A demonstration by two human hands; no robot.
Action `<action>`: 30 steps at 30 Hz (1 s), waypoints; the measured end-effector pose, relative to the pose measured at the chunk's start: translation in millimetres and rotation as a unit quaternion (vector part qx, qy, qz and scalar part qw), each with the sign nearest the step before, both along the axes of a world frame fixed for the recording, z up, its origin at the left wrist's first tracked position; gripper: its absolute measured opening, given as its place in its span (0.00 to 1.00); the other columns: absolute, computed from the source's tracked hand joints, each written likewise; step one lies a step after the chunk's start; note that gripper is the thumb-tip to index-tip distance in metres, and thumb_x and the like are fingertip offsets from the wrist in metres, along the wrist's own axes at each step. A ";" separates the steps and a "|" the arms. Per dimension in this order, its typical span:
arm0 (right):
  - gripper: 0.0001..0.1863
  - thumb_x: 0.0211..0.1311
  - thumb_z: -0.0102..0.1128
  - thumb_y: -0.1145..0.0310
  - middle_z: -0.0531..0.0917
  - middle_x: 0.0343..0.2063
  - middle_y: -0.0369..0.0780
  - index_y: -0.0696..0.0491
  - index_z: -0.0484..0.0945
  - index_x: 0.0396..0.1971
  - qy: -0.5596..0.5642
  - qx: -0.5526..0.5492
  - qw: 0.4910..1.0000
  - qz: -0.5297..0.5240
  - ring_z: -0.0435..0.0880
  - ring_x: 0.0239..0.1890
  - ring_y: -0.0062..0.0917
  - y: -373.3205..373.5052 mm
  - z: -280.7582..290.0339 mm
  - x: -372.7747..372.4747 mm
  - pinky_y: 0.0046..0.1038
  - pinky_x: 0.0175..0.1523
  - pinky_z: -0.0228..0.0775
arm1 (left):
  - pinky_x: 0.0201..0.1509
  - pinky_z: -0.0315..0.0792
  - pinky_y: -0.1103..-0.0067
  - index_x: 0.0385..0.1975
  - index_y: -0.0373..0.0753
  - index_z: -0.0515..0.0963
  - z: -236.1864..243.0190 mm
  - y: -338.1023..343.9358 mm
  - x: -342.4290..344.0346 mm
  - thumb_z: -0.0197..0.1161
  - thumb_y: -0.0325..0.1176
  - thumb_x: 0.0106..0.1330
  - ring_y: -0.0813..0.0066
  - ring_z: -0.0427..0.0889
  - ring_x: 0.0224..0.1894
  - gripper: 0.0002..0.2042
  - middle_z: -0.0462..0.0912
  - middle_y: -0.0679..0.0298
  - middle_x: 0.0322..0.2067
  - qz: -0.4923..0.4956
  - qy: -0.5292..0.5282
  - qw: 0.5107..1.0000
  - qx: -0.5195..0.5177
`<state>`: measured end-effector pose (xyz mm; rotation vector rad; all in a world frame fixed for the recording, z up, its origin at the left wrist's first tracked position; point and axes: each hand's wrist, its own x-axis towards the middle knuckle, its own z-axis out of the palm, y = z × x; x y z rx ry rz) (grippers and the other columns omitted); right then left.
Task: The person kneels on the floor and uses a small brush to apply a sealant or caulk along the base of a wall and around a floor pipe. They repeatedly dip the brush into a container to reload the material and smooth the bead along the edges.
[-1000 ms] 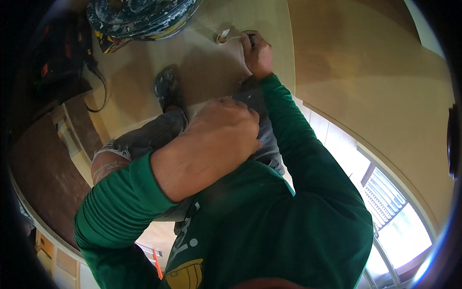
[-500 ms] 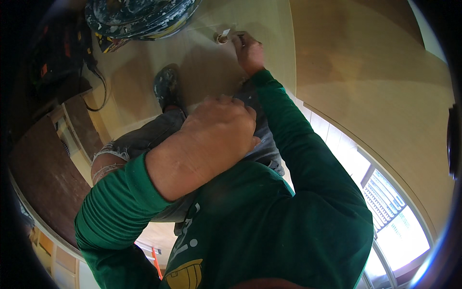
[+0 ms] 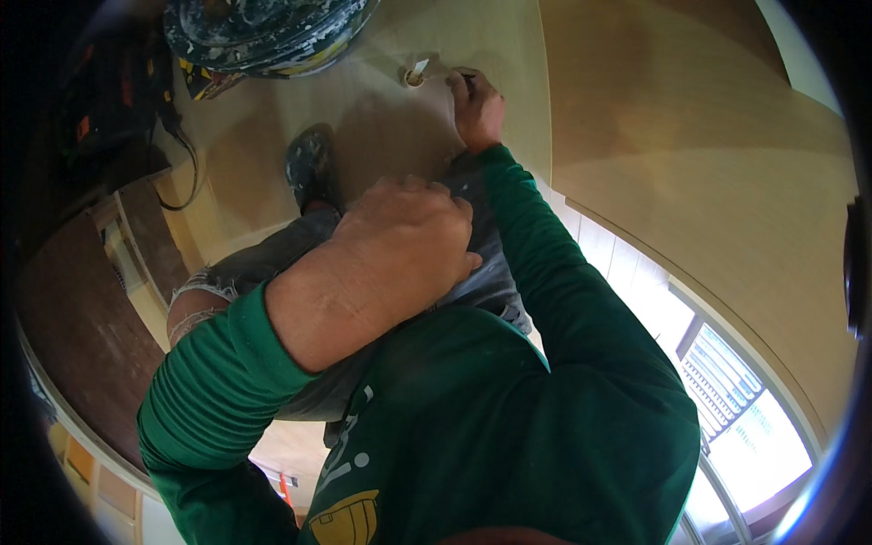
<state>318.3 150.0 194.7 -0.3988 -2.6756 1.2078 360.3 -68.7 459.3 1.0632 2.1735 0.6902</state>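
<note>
My left hand point(image 3: 391, 250) is large in the middle, back up, its fingers curled over by my bent legs; whatever they might grip is hidden. My right hand point(image 3: 479, 118), further forward, is closed on a small dark object point(image 3: 469, 82) down on the pale wood-look surface point(image 3: 372, 41). Just left of its fingertips is a small round hole or cup point(image 3: 414, 79) with a narrow white piece point(image 3: 421, 66) sticking up from it. My paint-spattered shoe point(image 3: 311, 168) rests on the same surface, to the left.
A paint-crusted bucket point(image 3: 259, 32) stands at the top left, beside a dark tool case or machine point(image 3: 104, 109) with a looping cord point(image 3: 191, 173). A dark brown board point(image 3: 86, 327) lies left. A broad wooden panel point(image 3: 690, 182) fills the right, a bright window point(image 3: 745, 418) beyond its lower edge.
My right hand has moved slightly downward and to the left compared with a second ago, still near the round hole. My left hand has shifted a little left, fingers still curled.
</note>
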 end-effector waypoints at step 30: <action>0.12 0.78 0.61 0.64 0.89 0.43 0.42 0.55 0.80 0.52 -0.061 -0.519 0.841 -0.136 0.87 0.41 0.27 26.8 15.9 77.5 0.29 0.48 0.79 | 0.55 0.79 0.61 0.46 0.30 0.82 13.8 0.3 -1.2 0.70 0.44 0.69 0.48 0.85 0.47 0.20 0.85 0.48 0.40 -0.024 0.054 0.998 0.001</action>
